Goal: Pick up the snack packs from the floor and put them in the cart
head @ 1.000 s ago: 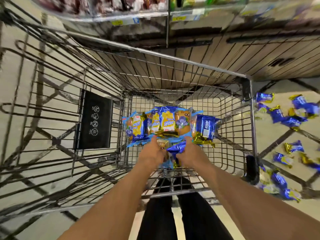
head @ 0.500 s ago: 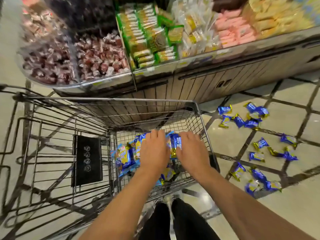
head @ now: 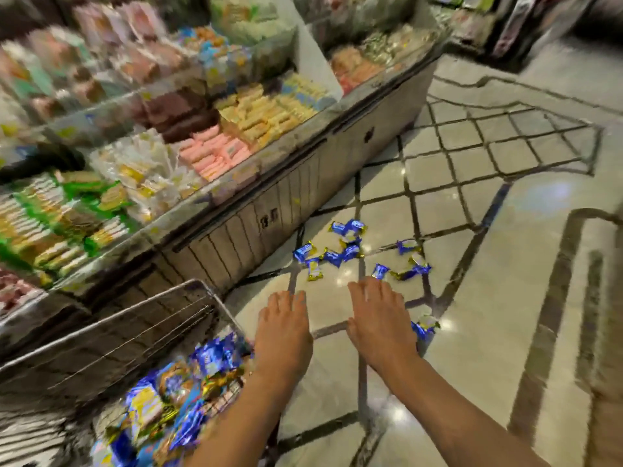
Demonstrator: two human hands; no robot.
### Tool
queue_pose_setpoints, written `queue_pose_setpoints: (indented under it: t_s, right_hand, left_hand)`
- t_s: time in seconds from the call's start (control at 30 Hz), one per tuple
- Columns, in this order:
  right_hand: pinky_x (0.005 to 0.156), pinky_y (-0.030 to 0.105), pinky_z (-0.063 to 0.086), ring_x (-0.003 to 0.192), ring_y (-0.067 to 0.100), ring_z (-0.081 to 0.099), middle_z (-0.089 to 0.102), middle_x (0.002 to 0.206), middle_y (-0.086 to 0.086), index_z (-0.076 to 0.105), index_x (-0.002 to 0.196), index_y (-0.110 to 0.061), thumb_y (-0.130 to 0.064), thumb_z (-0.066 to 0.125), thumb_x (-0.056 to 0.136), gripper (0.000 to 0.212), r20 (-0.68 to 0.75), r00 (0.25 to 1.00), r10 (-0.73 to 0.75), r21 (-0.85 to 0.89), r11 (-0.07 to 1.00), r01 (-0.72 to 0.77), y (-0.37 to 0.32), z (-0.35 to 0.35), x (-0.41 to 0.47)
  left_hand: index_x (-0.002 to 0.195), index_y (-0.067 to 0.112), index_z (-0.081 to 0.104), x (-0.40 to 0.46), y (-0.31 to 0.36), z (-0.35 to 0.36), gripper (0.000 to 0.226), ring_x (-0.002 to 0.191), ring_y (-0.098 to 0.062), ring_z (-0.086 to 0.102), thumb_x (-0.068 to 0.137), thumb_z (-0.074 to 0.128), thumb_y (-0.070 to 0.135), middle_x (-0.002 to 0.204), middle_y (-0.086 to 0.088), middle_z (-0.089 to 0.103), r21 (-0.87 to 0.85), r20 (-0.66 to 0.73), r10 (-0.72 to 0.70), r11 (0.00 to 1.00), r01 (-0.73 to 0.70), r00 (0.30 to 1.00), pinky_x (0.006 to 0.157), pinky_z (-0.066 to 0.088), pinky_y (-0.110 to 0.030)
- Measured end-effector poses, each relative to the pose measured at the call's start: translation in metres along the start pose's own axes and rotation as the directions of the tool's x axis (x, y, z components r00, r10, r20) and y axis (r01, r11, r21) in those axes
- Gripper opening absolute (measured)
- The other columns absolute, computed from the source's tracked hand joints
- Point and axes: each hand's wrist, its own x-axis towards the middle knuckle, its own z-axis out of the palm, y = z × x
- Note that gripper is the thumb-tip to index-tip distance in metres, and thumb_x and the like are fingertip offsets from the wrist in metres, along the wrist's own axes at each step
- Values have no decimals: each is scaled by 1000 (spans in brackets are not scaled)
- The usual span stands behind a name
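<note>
Two hands, left [head: 283,335], right [head: 379,323], flat and empty, about eleven floor packs [head: 347,252], one cart [head: 111,328]

No legible text anywhere. Print on blue-and-gold snack packs on floor [head: 340,256] too small and blurred to make out. Same for packs in cart [head: 175,399]: yellow and white patches, no letters readable. Shelf goods in display counter [head: 236,136] smeared by motion, labels unreadable. Small dark marks on counter's front panel [head: 268,221], possibly digits, cannot tell.
</note>
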Motion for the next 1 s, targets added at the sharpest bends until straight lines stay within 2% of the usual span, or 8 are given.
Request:
queue_pose_setpoints:
  t_s: [0.2,0.3,0.4,0.5,0.63,0.77,1.0]
  right_hand:
    - [83,40,45,106,28,55,59,116,6,59,121,-20,-28,72,77,47,2,988,155,27,988,-155,187,-4,-41]
    - [77,41,48,99,30,57,62,108,9,62,113,-18,-27,82,62,56,-10,968,250,44,967,-250,272,-8,-56]
    - [78,42,48,100,30,55,60,112,8,63,111,-18,-21,77,64,49,-32,949,313,80,947,-310,344,-12,-64]
    - [84,40,44,106,28,50,54,116,6,57,117,-18,-23,68,75,43,-42,943,331,97,940,-326,401,-12,-57]
    - [86,37,43,109,26,46,52,119,5,54,122,-18,-25,64,80,43,-42,938,344,126,933,-337,460,-4,-24]
    - [88,38,42,110,27,45,50,121,4,50,123,-19,-24,60,83,42,-27,953,301,151,944,-293,517,6,33]
    - [94,39,42,118,27,44,46,131,7,46,133,-19,-28,60,86,50,-22,973,229,175,959,-221,605,-8,141]
  left_hand:
    - [143,17,37,26,203,15,63,129,-29,40,85,58,23,141,-6,44,15,61,141,990,-142,988,98,40,-38]
    - [145,18,33,46,291,22,64,132,-28,38,88,60,27,144,-6,42,24,71,195,980,-197,978,101,39,-38]
    - [144,18,36,69,360,20,58,128,-28,42,90,55,25,141,-7,47,18,32,212,977,-213,977,101,41,-38]
    - [137,15,42,96,407,14,59,119,-29,43,80,58,19,131,-7,48,14,9,225,974,-225,974,93,43,-37]
    - [134,13,43,140,450,13,61,119,-29,42,76,60,14,132,-8,47,5,2,199,980,-199,980,89,45,-35]
    - [142,15,36,199,487,28,63,124,-27,40,85,61,22,138,-6,42,-20,11,135,991,-135,991,93,43,-34]
    - [144,17,34,303,554,30,65,124,-27,43,87,64,25,138,-7,44,-112,-7,45,993,-46,999,101,41,-36]
